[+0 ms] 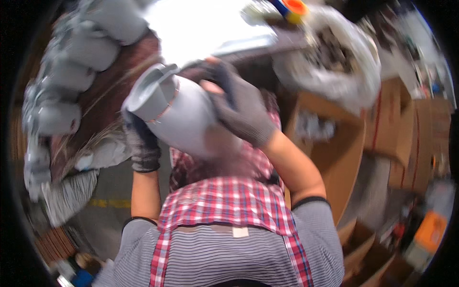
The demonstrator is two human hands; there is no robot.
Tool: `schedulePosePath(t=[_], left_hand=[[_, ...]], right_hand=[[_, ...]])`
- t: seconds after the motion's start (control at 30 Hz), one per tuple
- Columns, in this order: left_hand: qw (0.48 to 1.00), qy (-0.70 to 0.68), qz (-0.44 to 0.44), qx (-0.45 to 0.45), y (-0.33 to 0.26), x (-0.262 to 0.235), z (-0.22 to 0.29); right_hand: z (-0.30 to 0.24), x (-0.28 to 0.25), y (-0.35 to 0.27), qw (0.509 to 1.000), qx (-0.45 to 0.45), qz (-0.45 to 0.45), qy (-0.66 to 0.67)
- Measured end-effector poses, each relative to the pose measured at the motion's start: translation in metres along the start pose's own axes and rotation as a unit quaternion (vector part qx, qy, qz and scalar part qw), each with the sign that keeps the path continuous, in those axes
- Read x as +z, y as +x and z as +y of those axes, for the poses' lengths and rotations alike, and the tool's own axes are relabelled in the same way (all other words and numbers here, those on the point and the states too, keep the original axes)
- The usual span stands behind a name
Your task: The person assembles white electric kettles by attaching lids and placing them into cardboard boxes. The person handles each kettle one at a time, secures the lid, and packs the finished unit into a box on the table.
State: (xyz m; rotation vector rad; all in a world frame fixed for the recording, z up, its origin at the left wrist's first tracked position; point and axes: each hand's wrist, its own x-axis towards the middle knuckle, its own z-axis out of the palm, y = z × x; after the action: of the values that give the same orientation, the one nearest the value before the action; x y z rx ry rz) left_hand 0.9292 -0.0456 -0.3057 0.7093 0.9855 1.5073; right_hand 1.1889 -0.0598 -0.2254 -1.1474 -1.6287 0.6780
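Note:
A pale grey jug with a wide, lipped mouth and a thin reddish line around its neck is tilted in front of my chest, its mouth toward the upper left. My left hand, in a dark grey glove, grips its left side near the mouth; most of those fingers are hidden behind it. On the opposite side, my gloved right hand is closed against the jug, thumb and a fingertip bare. Motion smears the jug's lower end. Several similar grey jugs line the left end of the table.
Beyond the jug is a dark table with a bright white area. A roll of tape lies at its far edge. To the right, a clear plastic bag holds dark scraps, above an open cardboard box. More cartons stand farther right.

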Motion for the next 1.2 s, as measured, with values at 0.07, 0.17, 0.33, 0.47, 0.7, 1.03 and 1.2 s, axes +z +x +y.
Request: schedulePosePath(t=[0.07, 0.17, 0.33, 0.47, 0.7, 1.03, 1.2], left_hand=[[0.988, 0.149, -0.033, 0.016, -0.002, 0.024, 0.000], [0.988, 0.139, -0.063, -0.018, 0.006, 0.034, -0.024], [0.980, 0.161, -0.107, -0.041, 0.013, 0.072, -0.042], [0.977, 0.115, -0.181, -0.016, 0.016, 0.083, -0.044], [0.981, 0.082, -0.163, -0.059, 0.035, 0.047, -0.062], [0.986, 0.092, -0.138, -0.029, 0.031, 0.035, -0.062], [0.973, -0.075, -0.175, -0.127, 0.034, 0.042, -0.021]], right_hand=[[0.024, 0.017, 0.006, 0.999, 0.001, 0.020, -0.041], [0.045, -0.004, 0.003, 0.994, -0.001, 0.062, -0.095], [0.062, -0.044, 0.003, 0.978, 0.022, 0.103, -0.181], [0.073, -0.051, 0.007, 0.971, 0.037, 0.123, -0.201], [0.045, -0.044, -0.001, 0.990, 0.079, 0.058, -0.105], [0.056, -0.038, -0.005, 0.898, 0.248, 0.052, 0.360], [0.089, -0.043, -0.021, 0.977, 0.162, -0.017, 0.137]])
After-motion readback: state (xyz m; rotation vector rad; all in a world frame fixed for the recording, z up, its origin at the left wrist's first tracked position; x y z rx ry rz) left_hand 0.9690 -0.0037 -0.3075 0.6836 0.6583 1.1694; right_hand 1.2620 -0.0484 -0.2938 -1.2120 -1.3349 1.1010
